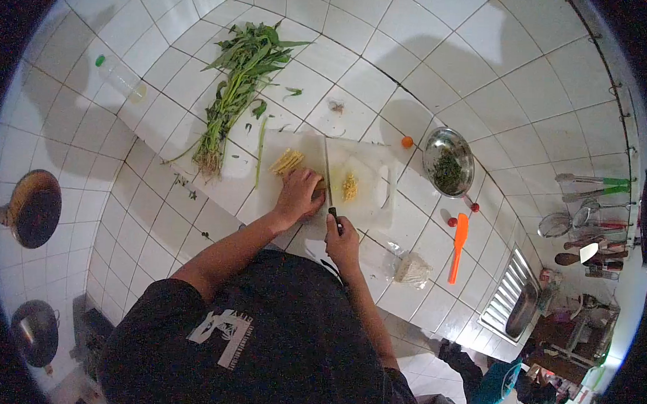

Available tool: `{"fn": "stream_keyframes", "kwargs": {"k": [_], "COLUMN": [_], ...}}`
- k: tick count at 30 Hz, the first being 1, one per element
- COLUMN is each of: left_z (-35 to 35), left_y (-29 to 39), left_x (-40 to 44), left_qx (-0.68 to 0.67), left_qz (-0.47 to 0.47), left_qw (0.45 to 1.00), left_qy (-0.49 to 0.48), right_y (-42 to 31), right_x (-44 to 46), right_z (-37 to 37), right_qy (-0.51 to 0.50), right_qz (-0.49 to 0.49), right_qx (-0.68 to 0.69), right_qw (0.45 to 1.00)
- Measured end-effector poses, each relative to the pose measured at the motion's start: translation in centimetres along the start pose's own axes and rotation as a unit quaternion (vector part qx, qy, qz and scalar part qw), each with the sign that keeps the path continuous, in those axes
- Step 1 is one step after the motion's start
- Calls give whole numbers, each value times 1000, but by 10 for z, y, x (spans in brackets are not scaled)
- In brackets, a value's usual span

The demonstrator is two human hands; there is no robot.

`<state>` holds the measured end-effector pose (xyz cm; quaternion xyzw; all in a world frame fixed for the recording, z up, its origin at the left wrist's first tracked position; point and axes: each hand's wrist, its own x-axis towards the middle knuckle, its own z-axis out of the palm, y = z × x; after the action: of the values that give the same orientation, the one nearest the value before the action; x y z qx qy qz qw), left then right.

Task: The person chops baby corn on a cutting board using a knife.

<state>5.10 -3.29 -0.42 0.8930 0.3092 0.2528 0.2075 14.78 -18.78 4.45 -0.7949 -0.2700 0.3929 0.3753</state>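
My right hand [343, 242] is wrapped round the black handle of a knife [329, 175], whose blade points away from me across the white cutting board [369, 212]. Fingers bent, my left hand [299, 194] presses on yellow food pieces just left of the blade; they are mostly hidden under it. Beyond its fingertips lies a bunch of pale yellow sticks [287, 161], of a kind I cannot make out. A small heap of chopped yellow pieces [350, 186] sits on the board right of the knife.
Leafy greens [242, 92] with roots lie at the back left. To the right are a metal bowl [468, 151] holding chopped greens, an orange tomato-like item [407, 142], an orange knife-shaped item [458, 249] and a plastic-wrapped block [412, 270]. A sink [523, 309] is farther right.
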Motion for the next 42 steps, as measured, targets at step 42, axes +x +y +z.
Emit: {"fn": "stream_keyframes", "kwargs": {"k": [42], "left_z": [0], "left_y": [1], "left_x": [0], "left_qx": [14], "left_qz": [29], "left_qw": [999], "left_qy": [-21], "right_y": [3], "right_x": [-5], "right_z": [-4], "right_qy": [2], "right_qz": [19], "right_qx": [56], "right_qw": [998]}}
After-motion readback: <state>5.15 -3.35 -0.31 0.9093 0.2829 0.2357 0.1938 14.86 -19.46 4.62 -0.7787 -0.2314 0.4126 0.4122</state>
